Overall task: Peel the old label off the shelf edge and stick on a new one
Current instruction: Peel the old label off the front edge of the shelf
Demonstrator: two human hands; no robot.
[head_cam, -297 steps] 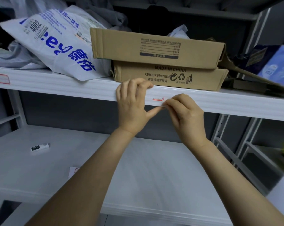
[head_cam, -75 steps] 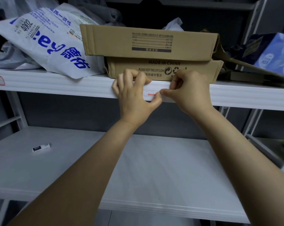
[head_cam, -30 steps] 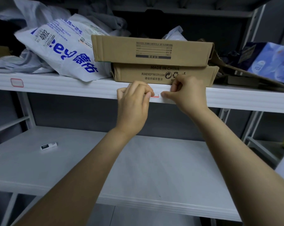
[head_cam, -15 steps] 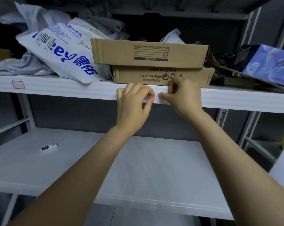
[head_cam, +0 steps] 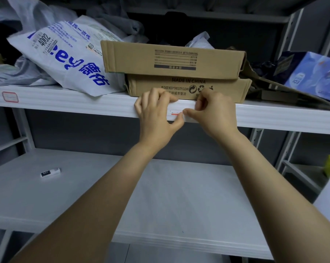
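Observation:
A small white label with a red border (head_cam: 174, 113) sits on the front edge of the white upper shelf (head_cam: 84, 106); only a sliver shows between my hands. My left hand (head_cam: 156, 114) rests on the shelf edge, fingers curled over the top lip, thumb pressed up under the label. My right hand (head_cam: 213, 112) has curled fingers, its thumb tip pinching at the label's right end. Most of the label is hidden.
Two stacked cardboard boxes (head_cam: 175, 71) stand just behind my hands, a white printed bag (head_cam: 65, 59) to their left, a blue pack (head_cam: 312, 73) at the right. Another red-bordered label (head_cam: 10, 96) is far left. A small white item (head_cam: 50, 172) lies on the lower shelf.
My left thumb has dropped below the label, uncovering a little more of its red edge. My right thumb stays at the label's right end. The view shifted slightly.

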